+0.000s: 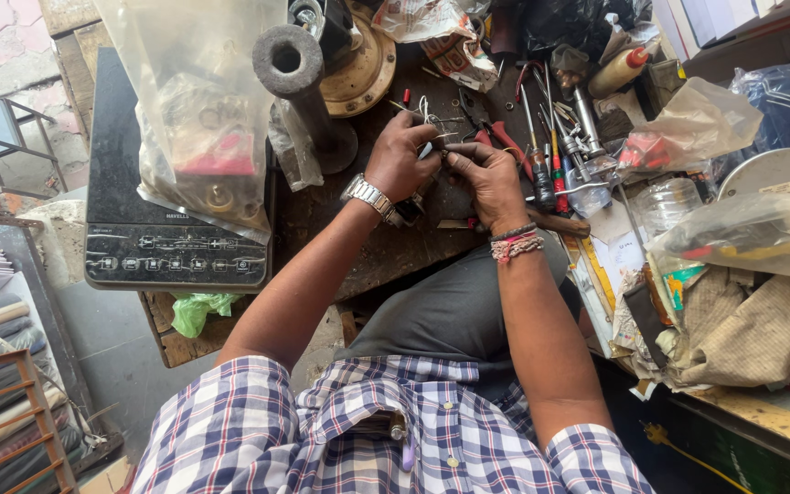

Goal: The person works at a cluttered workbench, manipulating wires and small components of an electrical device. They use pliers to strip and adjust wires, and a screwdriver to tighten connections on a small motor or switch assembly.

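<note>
Nearest the camera, a blue and white checked shirt fills the bottom of the view, with grey trousers just beyond it; both forearms reach forward from here over a worn wooden desk. The left hand, with a metal wristwatch on its wrist, and the right hand, with red and pink thread bands on its wrist, meet close together above the middle of the desk; the fingertips of both are pinched on a small part with thin white wires, which is too small to tell exactly, perhaps a little electrical piece; so both hands are closed on it, touching each other.

To the left of the hands a black induction cooktop lies on the desk, and a clear plastic bag of small parts rests on it; a green bag hangs below the desk edge. Just right of the hands lie screwdrivers and red-handled pliers; further right sit more plastic bags and a brownish cloth.

Beyond the hands stands a grey cylindrical stand; beside it lies a round brass-coloured plate; a glue bottle with a red cap lies at the far right.
</note>
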